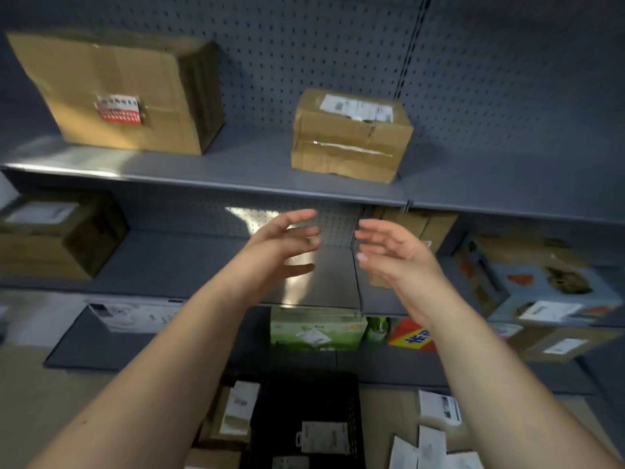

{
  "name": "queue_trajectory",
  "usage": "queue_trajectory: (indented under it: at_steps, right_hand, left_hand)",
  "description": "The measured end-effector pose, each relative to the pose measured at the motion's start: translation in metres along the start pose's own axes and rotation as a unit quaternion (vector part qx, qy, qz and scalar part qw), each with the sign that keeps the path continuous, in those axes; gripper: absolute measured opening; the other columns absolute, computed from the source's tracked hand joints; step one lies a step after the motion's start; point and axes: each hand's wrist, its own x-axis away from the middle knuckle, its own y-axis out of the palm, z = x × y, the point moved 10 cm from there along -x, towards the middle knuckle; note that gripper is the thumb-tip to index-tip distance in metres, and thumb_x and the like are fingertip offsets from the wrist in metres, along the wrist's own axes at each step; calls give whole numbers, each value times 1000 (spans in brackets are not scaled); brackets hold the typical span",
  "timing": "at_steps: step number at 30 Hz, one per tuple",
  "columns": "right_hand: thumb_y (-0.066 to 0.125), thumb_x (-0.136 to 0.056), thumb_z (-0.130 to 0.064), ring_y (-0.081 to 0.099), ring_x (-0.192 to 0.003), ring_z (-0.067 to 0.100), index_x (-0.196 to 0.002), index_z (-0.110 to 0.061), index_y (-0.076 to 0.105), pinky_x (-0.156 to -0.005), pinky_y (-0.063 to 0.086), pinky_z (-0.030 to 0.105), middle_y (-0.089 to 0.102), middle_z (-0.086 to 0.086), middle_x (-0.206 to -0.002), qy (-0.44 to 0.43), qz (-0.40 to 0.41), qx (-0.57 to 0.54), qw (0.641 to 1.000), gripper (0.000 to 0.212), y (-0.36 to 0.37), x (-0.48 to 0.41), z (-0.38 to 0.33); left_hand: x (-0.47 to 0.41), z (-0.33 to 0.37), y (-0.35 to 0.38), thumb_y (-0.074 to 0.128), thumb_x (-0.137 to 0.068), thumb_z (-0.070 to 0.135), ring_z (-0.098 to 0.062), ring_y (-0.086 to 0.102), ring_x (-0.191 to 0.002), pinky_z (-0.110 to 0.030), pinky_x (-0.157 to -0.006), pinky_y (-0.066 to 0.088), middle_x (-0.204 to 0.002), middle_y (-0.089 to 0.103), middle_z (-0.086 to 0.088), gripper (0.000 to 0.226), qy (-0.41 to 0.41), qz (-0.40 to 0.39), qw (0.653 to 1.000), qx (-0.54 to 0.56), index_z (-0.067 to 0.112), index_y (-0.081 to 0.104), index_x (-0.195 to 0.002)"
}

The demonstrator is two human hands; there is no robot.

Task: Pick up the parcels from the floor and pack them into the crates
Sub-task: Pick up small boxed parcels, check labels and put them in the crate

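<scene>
Hovering before the shelf (189, 262), left hand (280, 245) faces right hand (395, 255).

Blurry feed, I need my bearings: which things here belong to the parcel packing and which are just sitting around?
Job: black crate; white parcel inside it; white parcels on the floor to its right; left hand and right hand, both open and empty.
Just sitting: large cardboard box and smaller cardboard box on the upper shelf; green box and blue printed box on lower shelves.
</scene>
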Motion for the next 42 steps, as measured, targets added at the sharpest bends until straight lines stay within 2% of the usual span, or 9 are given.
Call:
queue_trajectory:
  at_steps: [5,10,16,19,23,28,34,39,42]
  right_hand:
    - [74,-81,4,64,-108,15,-117,-24,67,-100,50,30,68,3,-121,-80,-2,53,995,47,6,9,-123]
    - [79,-76,2,64,-109,17,-114,-24,69,-102,49,33,70,3,-117,-192,-9,46,980,47,16,35,-227]
    - [80,-75,-5,63,-111,18,-111,-33,71,-104,49,39,71,-2,-116,-285,-2,59,957,47,19,57,-302]
    - [78,-79,0,63,-111,19,-110,-33,71,-105,48,41,71,-3,-115,-325,1,62,944,46,14,66,-335]
    - [79,-78,-2,63,-110,15,-111,-34,70,-103,47,36,71,-3,-115,-357,-2,68,932,46,10,76,-368]
    - [79,-71,-14,64,-111,18,-111,-32,70,-103,47,34,72,-2,-115,-392,7,51,919,44,-1,82,-399]
    - [76,-80,2,64,-109,16,-112,-29,70,-104,49,44,72,0,-115,-384,15,34,922,45,-5,74,-403]
    - [73,-82,6,63,-106,18,-111,-26,70,-87,55,36,70,3,-115,-367,50,10,929,44,-19,74,-397]
    - [72,-81,8,64,-106,18,-111,-25,70,-94,54,42,70,2,-114,-367,71,9,927,45,-30,83,-394]
  left_hand:
    - [19,112,20,70,-90,7,-17,67,-113,-39,-90,58,-126,69,-5,39,88,-22,996,-27,31,67,-120]
    - [52,211,35,66,-91,3,-14,69,-104,-45,-93,57,-119,72,-1,39,180,-33,983,-34,29,68,-119]
    - [92,287,56,66,-92,3,-19,67,-115,-37,-87,59,-123,71,-2,40,250,-31,966,-55,28,66,-123]
    - [111,323,74,65,-92,2,-19,65,-119,-38,-88,58,-125,69,-3,41,291,-38,953,-75,29,66,-123]
    - [130,357,95,66,-92,1,-21,64,-121,-40,-91,58,-128,67,-7,43,332,-43,938,-89,27,64,-126]
    - [142,388,116,66,-91,-2,-20,64,-120,-42,-94,58,-126,68,-6,46,366,-48,925,-91,25,63,-128]
    - [140,398,125,66,-90,-2,-19,66,-116,-40,-92,58,-127,68,-5,46,371,-55,922,-90,26,64,-127]
    - [130,394,136,67,-91,0,-4,68,-103,-44,-99,56,-128,65,-4,46,357,-64,927,-99,26,63,-129]
    - [125,389,143,68,-91,2,-3,68,-102,-42,-99,56,-126,65,-1,43,353,-68,929,-89,29,65,-125]
